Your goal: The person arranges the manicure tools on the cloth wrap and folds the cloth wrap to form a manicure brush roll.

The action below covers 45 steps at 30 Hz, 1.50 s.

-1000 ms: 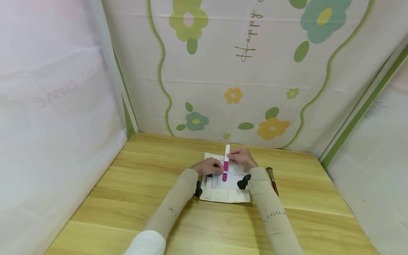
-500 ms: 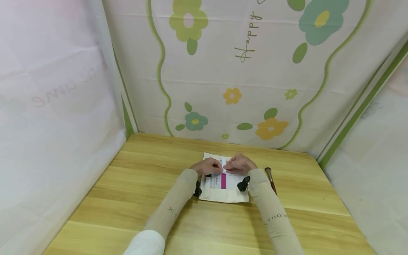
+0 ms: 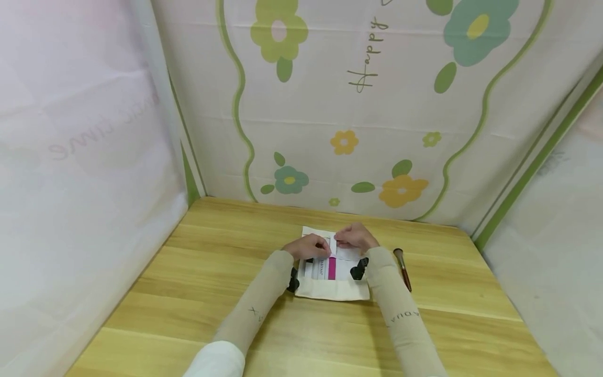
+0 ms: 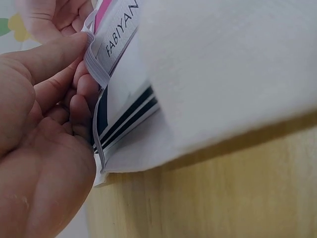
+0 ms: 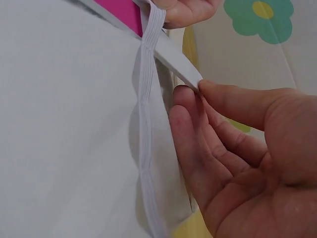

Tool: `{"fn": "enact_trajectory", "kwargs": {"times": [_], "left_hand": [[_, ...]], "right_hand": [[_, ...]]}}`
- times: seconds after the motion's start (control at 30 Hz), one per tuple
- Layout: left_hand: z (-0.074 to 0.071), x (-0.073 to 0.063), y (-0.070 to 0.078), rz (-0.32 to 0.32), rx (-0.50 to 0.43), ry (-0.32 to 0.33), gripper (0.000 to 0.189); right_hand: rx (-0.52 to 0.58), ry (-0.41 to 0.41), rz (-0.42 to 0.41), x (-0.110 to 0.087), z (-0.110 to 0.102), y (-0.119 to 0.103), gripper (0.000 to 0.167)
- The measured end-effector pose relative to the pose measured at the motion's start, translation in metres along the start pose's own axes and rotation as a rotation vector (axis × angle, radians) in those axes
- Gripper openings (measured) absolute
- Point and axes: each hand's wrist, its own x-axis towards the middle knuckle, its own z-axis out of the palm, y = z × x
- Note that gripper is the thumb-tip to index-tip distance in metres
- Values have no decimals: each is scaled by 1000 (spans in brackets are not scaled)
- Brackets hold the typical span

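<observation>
A flat magenta and white stick, shaped like a nail file, lies on an unrolled cream cloth pouch. It passes under a white elastic band on the pouch. With thumb and fingers, my right hand pinches the stick's white far end. Beside it, my left hand pinches the elastic and holds it up off the pouch. A white strip lettered FABIYAN sits under the elastic alongside the stick. Dark-striped items are tucked further left.
To the right of the pouch lies a makeup brush with a reddish-brown handle. The wooden table is bounded by a flower-printed cloth behind and pale cloth sides.
The stick has slid toward me under the elastic, from standing out beyond the hands to lying along the pouch. My right hand dipped toward the band, then shifted slightly back up the stick.
</observation>
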Motion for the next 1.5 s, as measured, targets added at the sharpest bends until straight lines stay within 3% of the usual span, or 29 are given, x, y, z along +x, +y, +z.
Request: {"fn": "enact_trajectory", "kwargs": {"times": [0.33, 0.63, 0.93, 1.17, 1.5], "left_hand": [[-2, 2, 0, -7, 16, -1, 14], [3, 2, 3, -18, 20, 2, 15], [6, -3, 8, -28, 24, 37, 13], [6, -6, 9, -43, 25, 45, 13], [7, -6, 8, -26, 31, 46, 12]], "right_hand": [[-26, -69, -23, -5, -2, 3, 19], [-91, -71, -30, -15, -5, 1, 20], [-292, -30, -122, -43, -55, -1, 22], [-474, -18, -123, -66, -98, 15, 33], [-576, 44, -161, -83, -112, 45, 51]]}}
